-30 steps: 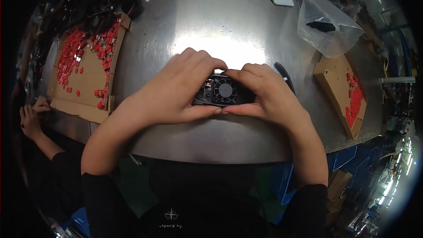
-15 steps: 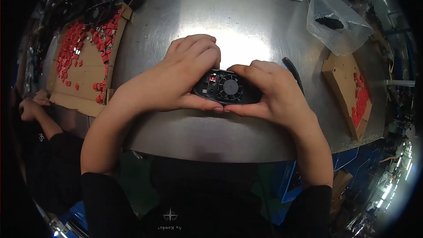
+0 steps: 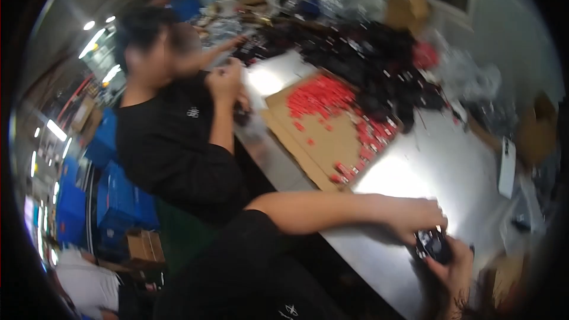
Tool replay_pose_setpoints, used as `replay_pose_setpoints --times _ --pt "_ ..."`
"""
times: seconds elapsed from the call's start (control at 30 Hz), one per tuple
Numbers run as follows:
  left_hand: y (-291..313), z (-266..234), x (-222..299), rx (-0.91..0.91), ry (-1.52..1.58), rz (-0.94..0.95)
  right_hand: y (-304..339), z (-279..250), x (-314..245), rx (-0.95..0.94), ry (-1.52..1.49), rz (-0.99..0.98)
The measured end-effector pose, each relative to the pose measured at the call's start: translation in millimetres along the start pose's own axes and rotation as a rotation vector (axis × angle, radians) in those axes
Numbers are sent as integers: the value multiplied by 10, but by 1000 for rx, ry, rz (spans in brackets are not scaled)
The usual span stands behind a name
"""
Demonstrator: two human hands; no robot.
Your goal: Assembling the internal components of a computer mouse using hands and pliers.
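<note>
My left hand (image 3: 410, 216) and my right hand (image 3: 458, 264) hold a black plastic housing with a small round fan (image 3: 435, 247) between them, low on the right of the head view. The left fingers wrap over its far side, and my right thumb lies along its near edge. Everything is smeared by motion, so the fan's blades and the small parts beside it are hard to make out. Both hands are over the shiny metal table (image 3: 391, 266). The nearest thing to my left forearm is a shallow cardboard tray (image 3: 317, 154) with many small red parts (image 3: 323, 95).
A co-worker in a black top (image 3: 178, 136) stands at the table on the left, hands raised. A dark heap of wired parts (image 3: 367, 53) covers the far side. Clear plastic bags (image 3: 471, 80) and a white flat object (image 3: 507, 166) lie toward the right. Blue crates (image 3: 115, 192) stand behind the co-worker.
The view has swung to the left, bringing the co-worker and the heap into sight. My hands now appear at the lower right, still around the fan housing.
</note>
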State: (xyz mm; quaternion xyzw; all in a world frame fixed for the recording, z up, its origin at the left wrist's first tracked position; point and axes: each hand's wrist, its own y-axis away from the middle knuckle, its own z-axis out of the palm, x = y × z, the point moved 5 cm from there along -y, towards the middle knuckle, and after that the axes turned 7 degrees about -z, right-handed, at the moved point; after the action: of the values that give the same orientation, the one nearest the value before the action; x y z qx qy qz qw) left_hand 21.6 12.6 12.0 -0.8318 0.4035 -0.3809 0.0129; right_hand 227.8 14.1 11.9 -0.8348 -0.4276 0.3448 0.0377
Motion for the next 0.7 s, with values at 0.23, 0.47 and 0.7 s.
replay_pose_setpoints --times 0.23,0.47,0.7 --pt "64 4 29 37 -123 -41 -156 12 -93 -128 -146 148" --pt "69 -20 109 66 -168 -54 -203 11 -174 -127 -209 215" --pt "24 79 53 32 -60 -44 -53 -64 -154 -95 -126 236"
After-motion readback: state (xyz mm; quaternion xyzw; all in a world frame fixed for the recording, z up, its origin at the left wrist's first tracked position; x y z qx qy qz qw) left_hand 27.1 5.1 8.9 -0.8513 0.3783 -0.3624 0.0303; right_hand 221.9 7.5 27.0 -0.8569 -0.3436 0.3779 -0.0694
